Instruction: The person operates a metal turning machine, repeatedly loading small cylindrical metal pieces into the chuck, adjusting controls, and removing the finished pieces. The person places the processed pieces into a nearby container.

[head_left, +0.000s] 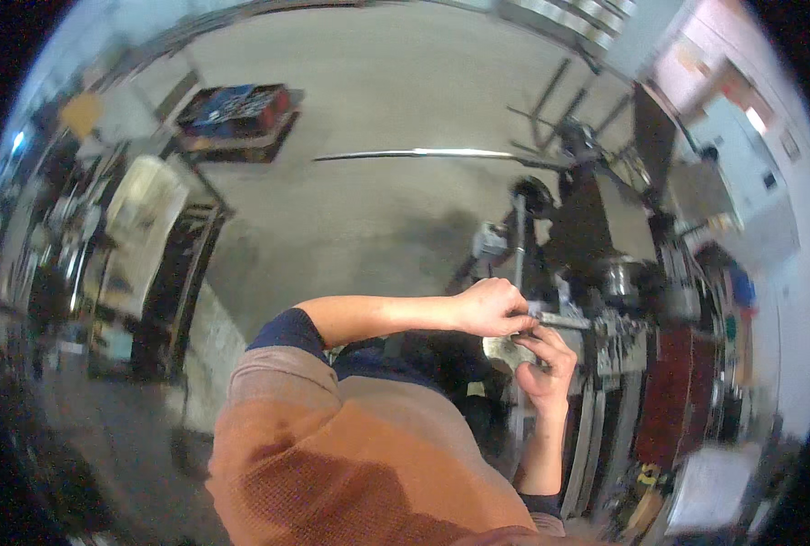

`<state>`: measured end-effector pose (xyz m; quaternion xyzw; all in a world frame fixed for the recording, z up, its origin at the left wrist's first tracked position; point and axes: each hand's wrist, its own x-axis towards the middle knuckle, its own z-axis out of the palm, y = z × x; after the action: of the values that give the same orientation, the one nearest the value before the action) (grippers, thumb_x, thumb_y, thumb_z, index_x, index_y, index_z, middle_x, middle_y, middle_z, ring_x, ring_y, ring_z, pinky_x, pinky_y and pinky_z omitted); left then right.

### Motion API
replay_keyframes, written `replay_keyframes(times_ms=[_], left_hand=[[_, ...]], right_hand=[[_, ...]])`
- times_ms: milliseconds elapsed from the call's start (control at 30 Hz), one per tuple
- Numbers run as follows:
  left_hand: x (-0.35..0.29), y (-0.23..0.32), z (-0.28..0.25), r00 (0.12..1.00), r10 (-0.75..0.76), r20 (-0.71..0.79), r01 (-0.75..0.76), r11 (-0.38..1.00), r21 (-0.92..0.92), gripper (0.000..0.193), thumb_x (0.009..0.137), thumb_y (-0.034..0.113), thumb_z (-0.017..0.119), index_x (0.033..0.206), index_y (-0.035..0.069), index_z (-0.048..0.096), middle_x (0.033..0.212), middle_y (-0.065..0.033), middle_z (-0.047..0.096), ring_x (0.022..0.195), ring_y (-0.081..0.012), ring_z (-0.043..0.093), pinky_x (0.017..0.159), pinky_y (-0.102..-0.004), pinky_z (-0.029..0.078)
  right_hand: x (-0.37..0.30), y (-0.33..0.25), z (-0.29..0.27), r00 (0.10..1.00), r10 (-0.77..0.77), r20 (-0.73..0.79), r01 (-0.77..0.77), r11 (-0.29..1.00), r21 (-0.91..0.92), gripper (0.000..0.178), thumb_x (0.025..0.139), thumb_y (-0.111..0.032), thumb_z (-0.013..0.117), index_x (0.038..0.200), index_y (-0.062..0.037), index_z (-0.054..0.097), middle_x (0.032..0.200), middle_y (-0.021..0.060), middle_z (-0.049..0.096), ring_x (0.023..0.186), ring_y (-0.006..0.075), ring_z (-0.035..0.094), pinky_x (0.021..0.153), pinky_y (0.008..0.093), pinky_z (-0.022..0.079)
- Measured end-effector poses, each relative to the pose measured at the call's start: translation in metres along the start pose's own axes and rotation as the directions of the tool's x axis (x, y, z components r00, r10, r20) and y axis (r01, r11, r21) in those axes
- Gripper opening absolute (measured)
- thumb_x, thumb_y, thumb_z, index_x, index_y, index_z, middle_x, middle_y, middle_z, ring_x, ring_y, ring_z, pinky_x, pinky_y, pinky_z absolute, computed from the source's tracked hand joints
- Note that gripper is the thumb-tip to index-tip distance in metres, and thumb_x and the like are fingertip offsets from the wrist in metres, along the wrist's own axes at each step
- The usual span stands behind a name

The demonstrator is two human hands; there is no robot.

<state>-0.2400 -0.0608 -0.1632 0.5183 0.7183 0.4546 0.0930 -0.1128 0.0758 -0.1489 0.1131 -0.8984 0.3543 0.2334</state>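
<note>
My left hand reaches across from the left, its fingers pinched together at the near edge of a machine. Just below it, my right hand is raised with bent fingers, and its fingertips meet those of the left. Whatever small thing lies between the fingertips is too hidden and blurred to name. A pale, roundish surface shows right beneath the fingers. Beyond my left hand, a grey upright bar stands by a light grey block on the machine.
A long shiny rod sticks out leftward from the machine over the floor. Dark red and blue boxes sit on a low pallet at the far left. A cluttered bench stands on the left. On the right is a dark red cabinet.
</note>
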Motion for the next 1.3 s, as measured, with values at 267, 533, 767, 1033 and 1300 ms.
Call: replay_keyframes(times_ms=[267, 533, 767, 1033, 1300], left_hand=[[-0.102, 0.013, -0.048, 0.949, -0.281, -0.142, 0.303, 0.937, 0.173, 0.032, 0.079, 0.032, 0.054, 0.07, 0.002, 0.06, 0.067, -0.02, 0.058, 0.065, -0.0386, 0.057, 0.057, -0.0455, 0.044], [-0.166, 0.027, -0.067, 0.912, -0.397, -0.108, 0.403, 0.914, 0.046, 0.025, 0.081, 0.026, 0.053, 0.079, 0.001, 0.058, 0.067, -0.0181, 0.059, 0.065, -0.0352, 0.058, 0.06, -0.0439, 0.044], [-0.151, 0.03, -0.065, 0.944, -0.329, -0.004, 0.322, 0.924, 0.208, 0.024, 0.081, 0.023, 0.052, 0.081, 0.0, 0.059, 0.075, -0.0204, 0.06, 0.073, -0.0379, 0.057, 0.062, -0.0458, 0.043], [-0.134, 0.042, -0.046, 0.968, -0.245, 0.055, 0.221, 0.936, 0.273, 0.023, 0.08, 0.021, 0.051, 0.083, 0.0, 0.059, 0.075, -0.0202, 0.06, 0.074, -0.0383, 0.057, 0.063, -0.0463, 0.044], [-0.069, 0.044, -0.023, 0.91, -0.079, 0.407, 0.047, 0.995, 0.088, 0.019, 0.08, 0.017, 0.05, 0.086, 0.001, 0.059, 0.072, -0.0156, 0.062, 0.068, -0.0298, 0.061, 0.061, -0.0406, 0.045]], right_hand=[[0.032, -0.031, 0.063, 0.958, -0.192, 0.214, 0.15, 0.969, 0.197, 0.032, 0.051, 0.003, 0.049, 0.077, 0.0005, 0.067, 0.087, 0.0165, 0.064, 0.081, 0.0279, 0.061, 0.074, 0.0299, 0.047], [0.039, -0.044, 0.1, 0.884, -0.356, 0.302, 0.257, 0.912, 0.321, 0.032, 0.05, 0.001, 0.055, 0.079, -0.0019, 0.067, 0.089, 0.0193, 0.063, 0.079, 0.0312, 0.06, 0.073, 0.0323, 0.048], [0.03, -0.037, 0.091, 0.902, -0.331, 0.279, 0.24, 0.919, 0.312, 0.032, 0.049, 0.0, 0.055, 0.079, -0.0019, 0.067, 0.087, 0.0197, 0.063, 0.079, 0.0321, 0.06, 0.073, 0.0324, 0.048], [0.008, -0.025, 0.068, 0.924, -0.275, 0.264, 0.189, 0.932, 0.309, 0.031, 0.05, -0.002, 0.056, 0.079, -0.0027, 0.067, 0.089, 0.0191, 0.063, 0.08, 0.0315, 0.06, 0.074, 0.0333, 0.048], [-0.038, -0.028, 0.015, 0.995, -0.052, 0.088, 0.041, 0.992, 0.122, 0.03, 0.052, -0.003, 0.057, 0.081, -0.0055, 0.068, 0.087, 0.0153, 0.063, 0.081, 0.0303, 0.06, 0.073, 0.0334, 0.047]])
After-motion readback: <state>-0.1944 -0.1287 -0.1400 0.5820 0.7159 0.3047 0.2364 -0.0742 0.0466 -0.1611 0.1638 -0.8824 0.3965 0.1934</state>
